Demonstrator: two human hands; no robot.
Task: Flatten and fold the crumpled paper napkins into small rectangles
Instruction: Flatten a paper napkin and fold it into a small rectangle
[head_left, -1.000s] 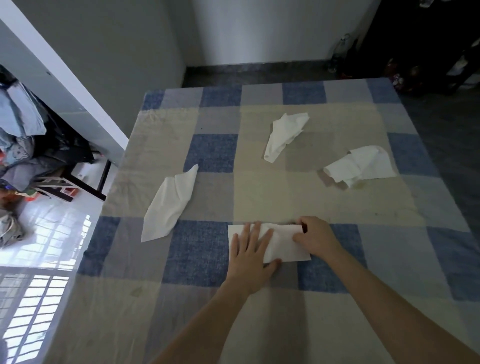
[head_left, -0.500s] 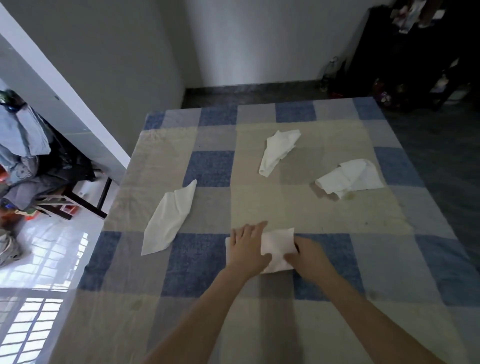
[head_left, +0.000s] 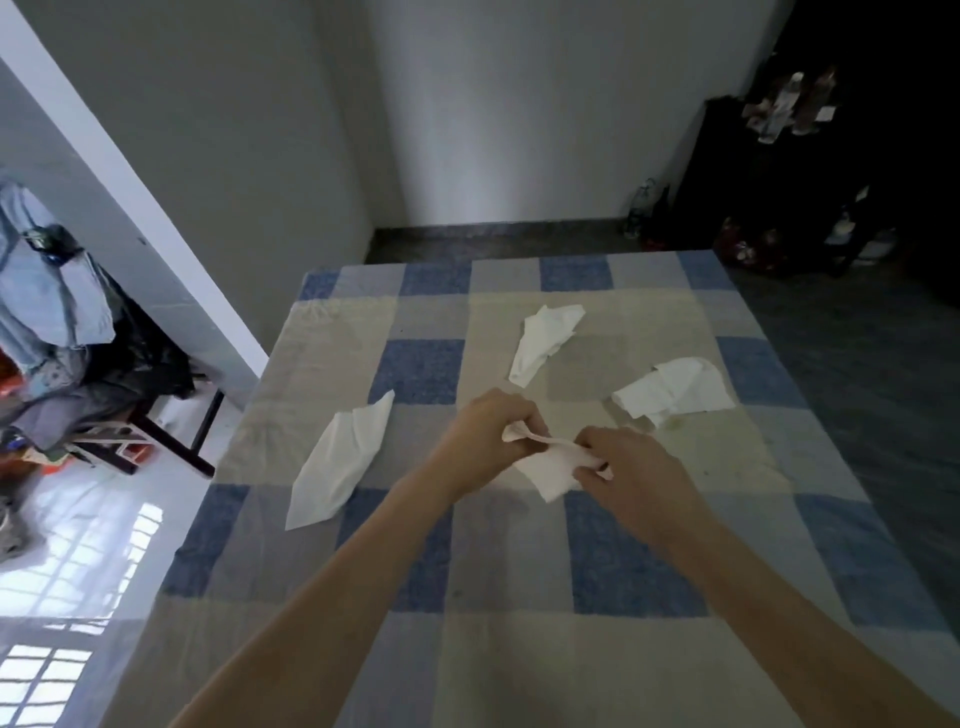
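Left hand (head_left: 480, 439) has its fingers curled round one end of the partly folded white paper napkin (head_left: 553, 467), right hand (head_left: 631, 467) pinches the other end; the napkin is now lifted off the blue, grey and cream checked tablecloth (head_left: 519, 623) and hangs between the two hands, lower corner drooping toward the cloth. A second ago it lay flat on the cloth as a wide rectangle under the left palm, then narrower half a second ago with both hands pressing it, so one fold looks done and it's been picked up, likely to turn it or bring the ends together for the next fold. Not yet a small rectangle, edges look loose in the air. Three more white paper napkins untouched, same spots as before: long flat crumpled one (head_left: 340, 462) left of the hands, crumpled one (head_left: 545, 343) beyond them near table centre, crumpled one (head_left: 672, 392) beyond the right hand. So roughly first of four in progress. Risk: thin paper could unfold or tear while held only at the ends.
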